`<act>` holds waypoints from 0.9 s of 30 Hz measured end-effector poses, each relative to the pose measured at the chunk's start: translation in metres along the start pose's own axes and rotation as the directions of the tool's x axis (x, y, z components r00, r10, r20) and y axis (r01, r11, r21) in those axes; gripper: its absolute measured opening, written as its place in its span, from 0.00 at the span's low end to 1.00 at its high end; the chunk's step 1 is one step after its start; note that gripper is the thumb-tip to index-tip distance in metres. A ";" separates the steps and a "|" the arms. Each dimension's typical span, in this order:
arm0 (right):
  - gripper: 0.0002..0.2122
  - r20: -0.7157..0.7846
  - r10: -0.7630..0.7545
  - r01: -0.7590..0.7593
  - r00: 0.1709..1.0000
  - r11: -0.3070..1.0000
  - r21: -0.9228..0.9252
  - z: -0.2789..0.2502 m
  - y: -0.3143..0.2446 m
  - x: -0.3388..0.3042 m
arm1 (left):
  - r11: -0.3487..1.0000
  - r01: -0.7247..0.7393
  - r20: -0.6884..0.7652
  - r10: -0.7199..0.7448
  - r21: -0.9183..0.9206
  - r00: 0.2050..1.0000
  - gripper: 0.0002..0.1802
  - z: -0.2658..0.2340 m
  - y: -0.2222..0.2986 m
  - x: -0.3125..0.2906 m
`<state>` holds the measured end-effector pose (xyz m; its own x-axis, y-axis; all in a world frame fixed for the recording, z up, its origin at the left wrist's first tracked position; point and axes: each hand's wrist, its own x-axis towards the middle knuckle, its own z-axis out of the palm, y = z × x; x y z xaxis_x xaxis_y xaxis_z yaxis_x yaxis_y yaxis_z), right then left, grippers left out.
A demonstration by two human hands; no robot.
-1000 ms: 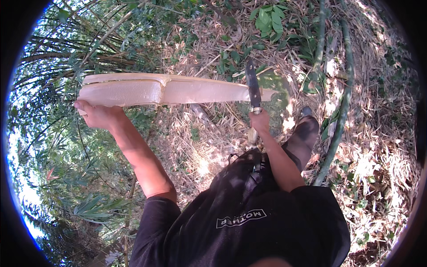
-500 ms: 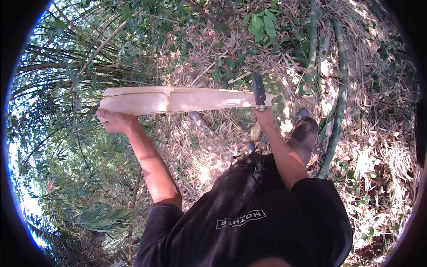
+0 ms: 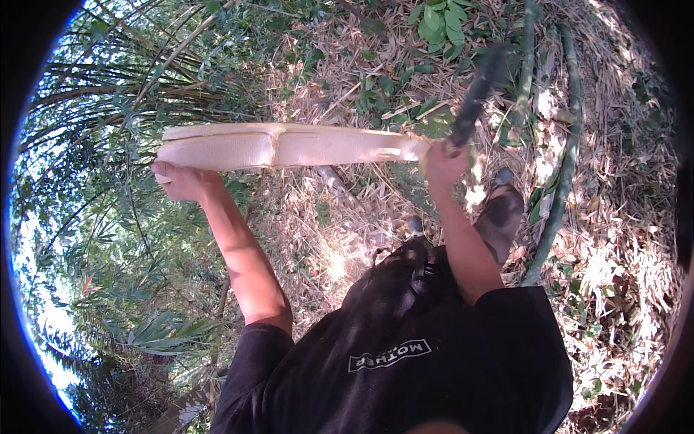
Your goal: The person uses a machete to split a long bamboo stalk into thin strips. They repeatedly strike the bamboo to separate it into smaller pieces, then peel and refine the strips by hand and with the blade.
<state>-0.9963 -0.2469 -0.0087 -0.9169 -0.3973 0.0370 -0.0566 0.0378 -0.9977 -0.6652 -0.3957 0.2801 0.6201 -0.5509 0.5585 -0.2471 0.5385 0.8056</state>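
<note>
Holding a long pale split bamboo piece (image 3: 289, 147) level at chest height, clear of the leaf-strewn ground (image 3: 347, 239), the person steadies it for cutting. Left hand (image 3: 181, 181) is closed under its far end; right hand (image 3: 444, 163) is clenched around a dark blade (image 3: 473, 98) raised beside the near end.

Both hands are raised and clenched; left hand (image 3: 184, 182), right hand (image 3: 444, 160).

Sunlit dry leaf litter (image 3: 622, 239) covers the ground, with bamboo stalks (image 3: 560, 181) right and green foliage (image 3: 94, 239) left.
</note>
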 end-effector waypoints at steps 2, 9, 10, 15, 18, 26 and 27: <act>0.18 0.403 0.411 -0.074 0.818 0.770 -0.634 -0.007 0.068 -0.058 | 1.000 -0.008 -0.011 0.008 0.021 1.000 0.27 0.000 -0.006 -0.002; 0.12 0.509 0.574 -0.275 0.642 0.791 -0.546 -0.025 0.090 -0.043 | 0.993 0.069 -0.015 -0.071 -0.091 0.997 0.28 -0.005 0.006 -0.011; 0.11 0.519 0.639 -0.386 0.568 0.763 -0.518 -0.025 0.090 -0.037 | 0.994 0.040 0.003 -0.040 -0.099 0.999 0.29 0.001 0.006 -0.010; 0.04 0.592 0.733 -0.842 0.336 0.515 -0.160 -0.030 0.084 -0.010 | 0.998 0.061 -0.059 -0.062 -0.033 0.996 0.30 0.021 0.005 -0.006; 0.07 0.413 0.477 -0.500 0.776 0.864 -0.058 -0.038 0.010 0.011 | 0.998 0.057 -0.071 -0.057 -0.011 0.996 0.31 0.015 -0.003 0.000; 0.07 -0.344 -0.148 0.331 0.927 0.750 0.572 -0.045 -0.140 0.115 | 0.988 0.126 -0.083 -0.133 -0.086 0.988 0.32 0.012 -0.001 0.000; 0.07 -0.368 -0.054 0.221 0.928 0.876 0.429 -0.043 -0.117 0.096 | 0.994 0.086 -0.064 -0.091 -0.066 0.994 0.31 0.008 -0.005 0.000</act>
<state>-1.0949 -0.2504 0.1146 -0.9935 -0.0332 0.1092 -0.0828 -0.4486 -0.8899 -0.6699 -0.4032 0.2778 0.6866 -0.5553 0.4694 -0.1426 0.5302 0.8358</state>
